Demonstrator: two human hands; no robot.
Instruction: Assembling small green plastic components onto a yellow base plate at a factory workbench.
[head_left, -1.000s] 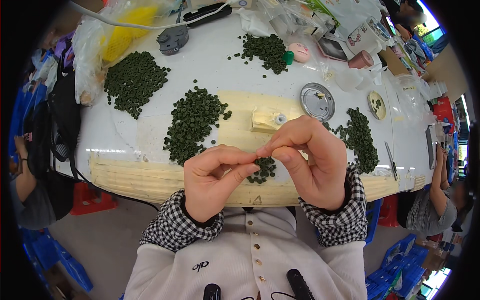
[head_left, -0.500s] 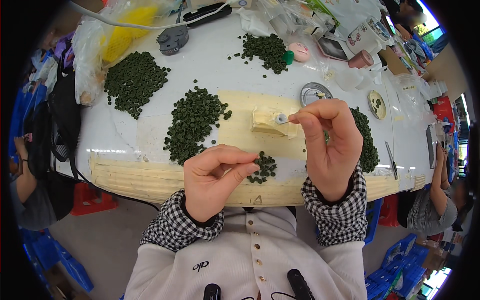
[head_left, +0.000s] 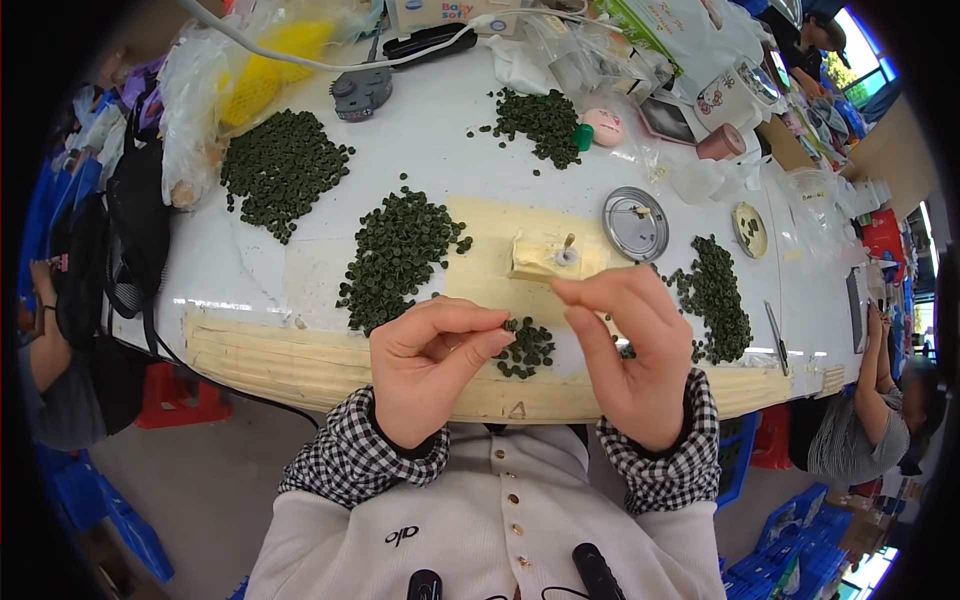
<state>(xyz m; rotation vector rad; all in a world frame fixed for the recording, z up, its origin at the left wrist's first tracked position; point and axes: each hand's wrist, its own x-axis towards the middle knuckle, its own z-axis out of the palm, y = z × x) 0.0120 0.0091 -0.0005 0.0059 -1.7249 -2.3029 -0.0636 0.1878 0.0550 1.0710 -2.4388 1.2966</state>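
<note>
My left hand point(head_left: 425, 365) pinches a small dark green cap-like piece point(head_left: 511, 325) between thumb and forefinger, above a small cluster of the same pieces point(head_left: 526, 352). My right hand point(head_left: 635, 350) hovers to its right, thumb and forefinger apart, and I see nothing between them. Just beyond those fingertips sits a block wrapped in cream tape point(head_left: 540, 257). A small whitish cup point(head_left: 566, 257) is set in its right end, with a short brown stick point(head_left: 570, 241) standing up from it. Larger heaps of green pieces lie left point(head_left: 395, 255) and right point(head_left: 718, 310).
Farther back are two more heaps of pieces point(head_left: 285, 170) point(head_left: 540, 125), a grey device point(head_left: 362, 95) and a pink round container point(head_left: 604, 127). To the right lie a round metal lid point(head_left: 636, 225), a shallow dish point(head_left: 749, 230) and a slim knife-like tool point(head_left: 776, 338). Other people sit at both sides.
My right hand has let go of the thin stick, which now stands in the cup on the block, and has come down toward my left hand. The left hand stays nearly still.
</note>
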